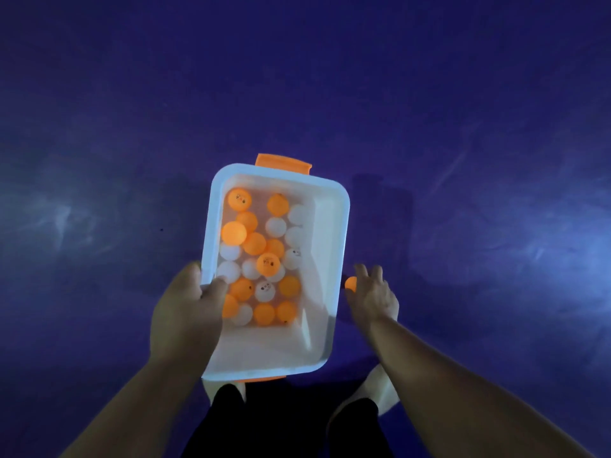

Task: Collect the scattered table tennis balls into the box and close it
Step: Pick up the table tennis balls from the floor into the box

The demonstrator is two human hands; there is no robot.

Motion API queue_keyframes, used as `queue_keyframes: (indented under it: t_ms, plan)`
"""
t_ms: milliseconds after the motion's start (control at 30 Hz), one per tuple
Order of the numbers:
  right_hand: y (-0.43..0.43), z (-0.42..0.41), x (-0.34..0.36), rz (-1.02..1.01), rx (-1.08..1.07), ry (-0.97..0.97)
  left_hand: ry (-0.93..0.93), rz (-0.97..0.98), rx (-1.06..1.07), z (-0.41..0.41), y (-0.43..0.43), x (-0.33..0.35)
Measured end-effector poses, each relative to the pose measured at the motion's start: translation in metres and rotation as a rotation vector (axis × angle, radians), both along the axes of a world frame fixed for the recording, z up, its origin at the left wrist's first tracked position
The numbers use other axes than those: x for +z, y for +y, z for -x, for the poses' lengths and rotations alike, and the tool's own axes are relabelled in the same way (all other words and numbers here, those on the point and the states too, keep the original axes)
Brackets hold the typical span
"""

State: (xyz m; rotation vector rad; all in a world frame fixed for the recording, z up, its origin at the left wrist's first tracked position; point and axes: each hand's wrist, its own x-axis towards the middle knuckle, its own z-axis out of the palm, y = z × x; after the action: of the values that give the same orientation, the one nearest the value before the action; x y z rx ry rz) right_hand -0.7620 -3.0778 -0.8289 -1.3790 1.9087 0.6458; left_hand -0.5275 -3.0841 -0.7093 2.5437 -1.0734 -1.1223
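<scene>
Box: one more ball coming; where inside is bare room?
In the box, bare along the right wall and near end. Table tennis balls crowd the left side, by the left hand. The right hand holds an orange ball outside.

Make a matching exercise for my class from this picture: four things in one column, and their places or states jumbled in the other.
Things
1. left hand
2. right hand
3. orange clip
4. box

Places or states
a. open, with balls inside
b. holds a loose orange ball
c. grips the box rim
d. on the box's far end

Pairs: 1-c, 2-b, 3-d, 4-a
</scene>
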Motion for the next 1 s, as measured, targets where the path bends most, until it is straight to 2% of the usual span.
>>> queue_keyframes:
  t_ms: [133,200,267,333,433,533,633,733,867,1000]
  plan:
    - [0.005,0.006,-0.023,-0.105,0.049,-0.045,0.010,-0.011,0.007,0.008,-0.001,-0.013]
    - [0.005,0.013,-0.020,-0.103,-0.050,-0.078,-0.005,-0.019,-0.013,0.013,-0.002,-0.013]
    - [0.000,0.021,-0.003,0.018,-0.308,-0.145,-0.008,-0.023,-0.034,0.022,-0.006,-0.006]
    - [-0.009,0.029,0.027,0.234,-0.540,-0.233,-0.003,-0.029,-0.062,0.033,-0.011,0.007]
    - [-0.024,0.046,0.093,0.558,-0.711,-0.393,0.007,-0.024,-0.133,0.060,-0.024,0.035]
    - [-0.036,0.066,0.160,0.740,-0.705,-0.548,0.009,-0.011,-0.203,0.097,-0.040,0.069]
    - [-0.043,0.092,0.213,0.787,-0.567,-0.614,0.004,0.006,-0.272,0.141,-0.058,0.112]
    - [-0.049,0.129,0.263,0.776,-0.630,-0.605,-0.006,0.035,-0.361,0.189,-0.075,0.159]
    - [-0.040,0.191,0.324,0.826,-0.851,-0.511,0.000,0.056,-0.450,0.250,-0.090,0.215]
    - [-0.020,0.256,0.376,0.900,-0.904,-0.402,0.004,0.055,-0.480,0.314,-0.095,0.264]
